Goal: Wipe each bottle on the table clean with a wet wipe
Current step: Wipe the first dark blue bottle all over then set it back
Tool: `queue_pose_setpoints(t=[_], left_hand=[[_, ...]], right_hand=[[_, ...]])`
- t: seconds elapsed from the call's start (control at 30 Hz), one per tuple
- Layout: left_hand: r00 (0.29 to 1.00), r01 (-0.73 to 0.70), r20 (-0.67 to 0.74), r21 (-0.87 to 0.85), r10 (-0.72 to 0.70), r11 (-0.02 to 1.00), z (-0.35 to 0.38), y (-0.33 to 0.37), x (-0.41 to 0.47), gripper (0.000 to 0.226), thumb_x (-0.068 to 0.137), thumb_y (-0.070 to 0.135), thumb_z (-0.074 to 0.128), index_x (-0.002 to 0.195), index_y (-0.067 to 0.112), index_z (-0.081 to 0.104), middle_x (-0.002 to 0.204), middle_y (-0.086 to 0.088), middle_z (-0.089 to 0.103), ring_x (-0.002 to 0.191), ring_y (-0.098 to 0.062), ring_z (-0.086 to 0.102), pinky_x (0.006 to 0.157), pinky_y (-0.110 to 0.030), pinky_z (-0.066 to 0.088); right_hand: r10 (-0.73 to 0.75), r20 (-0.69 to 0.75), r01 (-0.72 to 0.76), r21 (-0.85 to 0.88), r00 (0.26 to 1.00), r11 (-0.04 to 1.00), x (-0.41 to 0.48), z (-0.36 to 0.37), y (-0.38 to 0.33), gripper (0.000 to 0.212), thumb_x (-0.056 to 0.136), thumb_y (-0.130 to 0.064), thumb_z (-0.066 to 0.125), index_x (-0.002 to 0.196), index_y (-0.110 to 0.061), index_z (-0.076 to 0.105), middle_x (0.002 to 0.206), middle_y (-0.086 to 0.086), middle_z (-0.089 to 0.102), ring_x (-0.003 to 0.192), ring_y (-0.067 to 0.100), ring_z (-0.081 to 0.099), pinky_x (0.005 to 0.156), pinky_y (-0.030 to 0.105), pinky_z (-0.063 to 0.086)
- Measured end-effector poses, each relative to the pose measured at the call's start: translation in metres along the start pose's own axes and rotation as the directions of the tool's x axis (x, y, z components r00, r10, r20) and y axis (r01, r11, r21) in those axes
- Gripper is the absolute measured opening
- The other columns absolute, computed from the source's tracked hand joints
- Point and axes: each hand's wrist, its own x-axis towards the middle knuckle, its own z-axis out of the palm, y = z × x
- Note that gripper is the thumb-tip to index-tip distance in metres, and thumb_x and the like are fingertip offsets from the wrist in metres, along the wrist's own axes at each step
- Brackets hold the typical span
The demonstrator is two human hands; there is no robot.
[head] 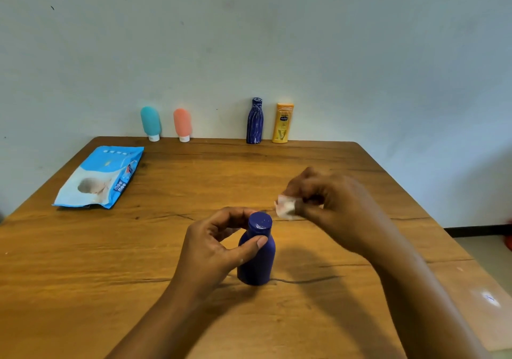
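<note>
Gripping the blue bottle (257,256) upright on the table (194,181), your left hand (213,247) steadies it (your right hand (327,195) pinches a crumpled wipe (286,206)).

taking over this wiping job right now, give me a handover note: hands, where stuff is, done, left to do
Left hand grips the small blue bottle at its shoulder, upright on the table.
Right hand pinches a wadded wet wipe beside the cap, seemingly not touching.
Far edge, standing: teal tube, pink tube, patterned blue bottle, yellow bottle; wipes pack lies far left.
Done: wipe out and in hand.
Left: wipe the held bottle; whether the other four are clean cannot be told.
</note>
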Motion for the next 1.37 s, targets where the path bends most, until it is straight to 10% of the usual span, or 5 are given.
queue_pose_setpoints(t=[0.1,0.8,0.93,1.23,1.37], left_hand=[[1.0,0.007,0.003,0.002,-0.007,1.0,0.001,0.001,0.001,0.039,0.058,0.042,0.073,0.094,0.03,0.068,0.093,0.013,0.073,0.095,-0.005,0.066,0.086,-0.014,0.049],[1.0,0.016,-0.016,-0.057,-0.017,0.998,0.004,-0.004,0.0,0.039,0.057,0.036,0.074,0.095,0.028,0.067,0.095,0.009,0.072,0.093,-0.009,0.066,0.08,-0.021,0.052],[0.999,0.029,-0.025,-0.066,-0.031,0.997,0.005,-0.005,0.0,0.036,0.056,0.037,0.074,0.091,0.033,0.068,0.094,0.011,0.072,0.093,-0.009,0.066,0.078,-0.019,0.052],[0.998,0.036,-0.039,-0.053,-0.039,0.998,0.004,-0.006,-0.001,0.039,0.057,0.038,0.074,0.094,0.03,0.067,0.096,0.01,0.071,0.095,-0.01,0.066,0.078,-0.028,0.056],[0.999,0.041,-0.029,-0.06,-0.043,0.997,0.004,-0.007,-0.001,0.038,0.058,0.038,0.075,0.094,0.029,0.068,0.096,0.008,0.071,0.094,-0.011,0.066,0.077,-0.03,0.056]], right_hand=[[0.019,-0.147,-0.003,0.105,0.989,0.994,0.006,0.01,-0.009,0.021,0.084,-0.016,0.065,0.102,-0.025,0.067,0.095,-0.017,0.058,0.085,-0.001,0.056,0.072,0.01,0.044],[-0.033,0.058,0.033,0.012,0.998,0.999,-0.006,0.012,0.002,0.021,0.087,-0.018,0.061,0.106,-0.026,0.064,0.101,-0.015,0.056,0.091,0.0,0.053,0.078,0.016,0.044],[0.037,-0.112,-0.031,0.054,0.993,0.998,0.003,0.004,0.003,0.02,0.087,-0.016,0.061,0.101,-0.03,0.061,0.096,-0.014,0.057,0.085,0.001,0.054,0.072,0.016,0.042],[0.049,0.113,-0.046,-0.033,0.992,0.998,-0.001,0.013,0.008,0.018,0.09,-0.02,0.057,0.106,-0.027,0.063,0.095,-0.019,0.052,0.085,-0.003,0.05,0.07,0.01,0.038],[0.057,-0.078,-0.045,0.147,0.995,0.988,0.003,0.017,0.001,0.018,0.088,-0.017,0.059,0.102,-0.029,0.061,0.096,-0.019,0.056,0.086,-0.004,0.053,0.072,0.008,0.043]])
